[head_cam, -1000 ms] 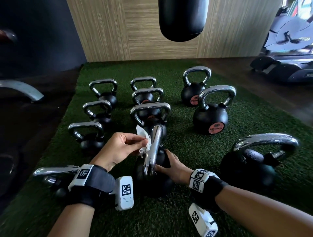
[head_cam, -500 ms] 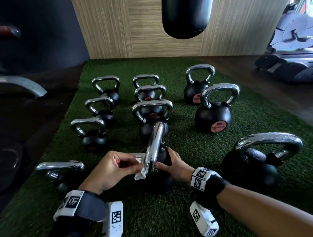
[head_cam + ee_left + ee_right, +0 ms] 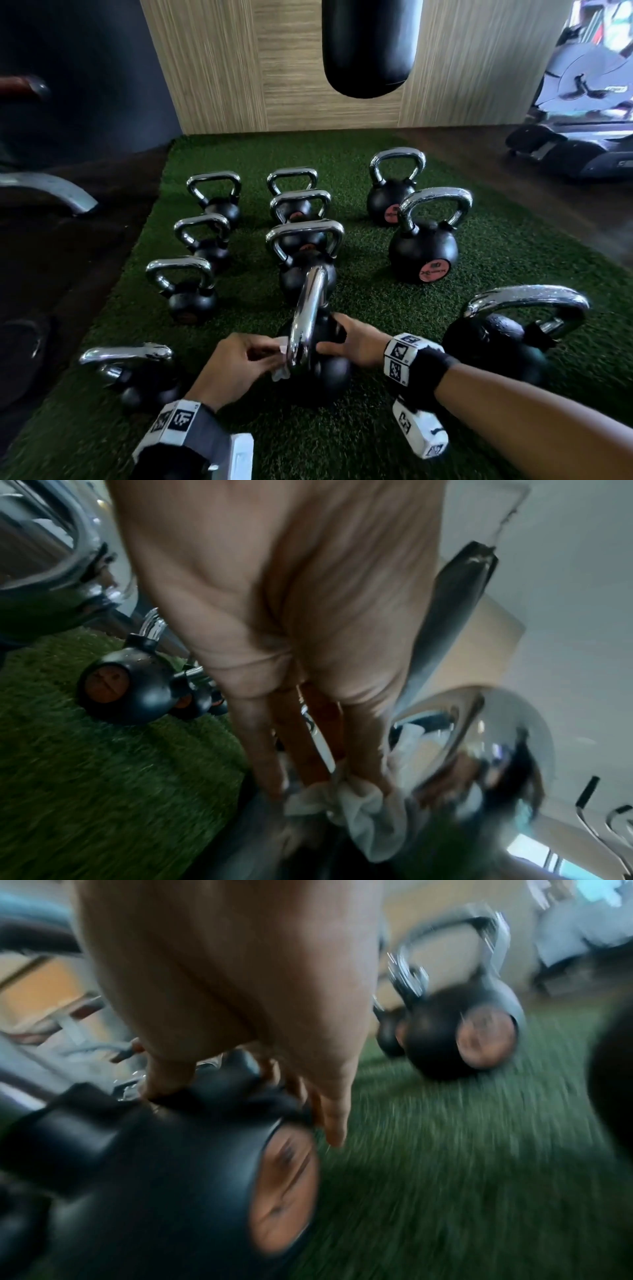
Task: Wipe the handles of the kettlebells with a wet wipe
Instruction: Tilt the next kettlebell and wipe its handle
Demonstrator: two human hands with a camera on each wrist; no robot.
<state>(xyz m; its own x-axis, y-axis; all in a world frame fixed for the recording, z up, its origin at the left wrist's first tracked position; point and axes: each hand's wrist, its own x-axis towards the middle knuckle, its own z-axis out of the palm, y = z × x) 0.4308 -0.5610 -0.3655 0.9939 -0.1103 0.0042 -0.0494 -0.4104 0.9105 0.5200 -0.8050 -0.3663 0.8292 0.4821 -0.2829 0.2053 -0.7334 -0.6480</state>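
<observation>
The front centre kettlebell [image 3: 329, 377] is black, and its chrome handle [image 3: 308, 308] is seen edge-on. My left hand [image 3: 274, 354] pinches a crumpled white wet wipe [image 3: 281, 353] against the left side of the handle's near leg, low down by the ball. In the left wrist view my fingers [image 3: 260, 745] press the wipe [image 3: 363, 813] beside the chrome handle [image 3: 479, 737]. My right hand [image 3: 329, 337] grips the top of the ball from the right, thumb by the handle's base. In the blurred right wrist view its fingers [image 3: 332, 1118] lie over the black ball [image 3: 154, 1164].
Several other chrome-handled kettlebells stand in rows on the green turf mat [image 3: 376, 301]. A large one [image 3: 507, 342] is close at the right and another [image 3: 137, 377] at the left. A black punching bag [image 3: 371, 44] hangs ahead. An exercise machine [image 3: 582, 102] stands at the back right.
My left hand has slid the wipe down the handle, from its upper part to the near leg by the ball. The right hand has stayed on the kettlebell.
</observation>
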